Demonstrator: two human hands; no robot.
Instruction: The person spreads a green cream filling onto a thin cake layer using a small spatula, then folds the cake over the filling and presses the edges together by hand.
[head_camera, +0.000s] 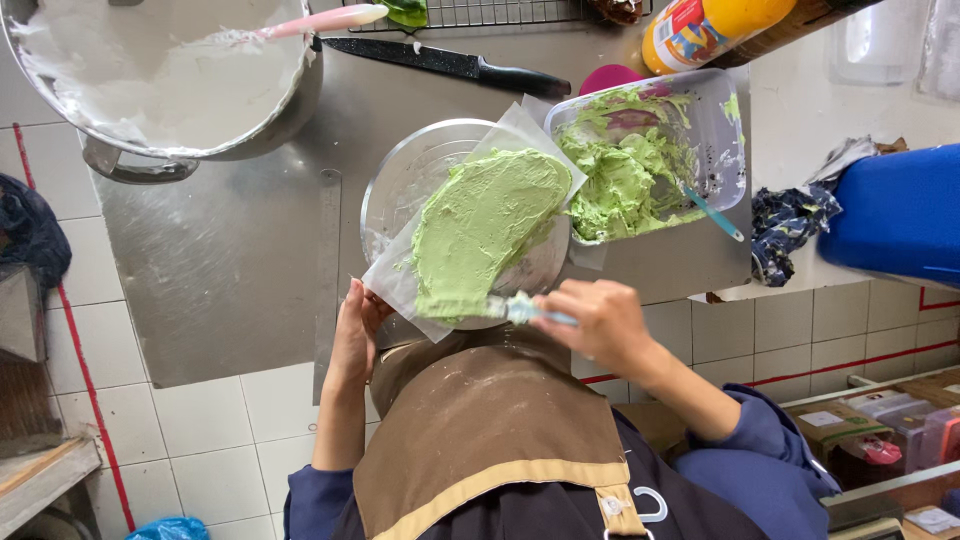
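A round metal turntable (400, 180) carries a sheet of clear film (520, 125) spread with an oval layer of pale green cream (485, 225). My right hand (600, 320) grips a small light-blue spatula (525, 308) whose blade touches the near end of the cream. My left hand (355, 335) holds the near left corner of the film at the turntable's edge. A clear plastic tub (720, 120) of the same green cream sits to the right, with a teal-handled spatula (715, 215) resting in it.
A large steel bowl (150, 80) of white cream with a pink spatula (320, 20) stands at the top left. A black-handled knife (450, 62) lies behind the turntable. A wire rack, bottles and a blue container (890, 215) are at the back and right.
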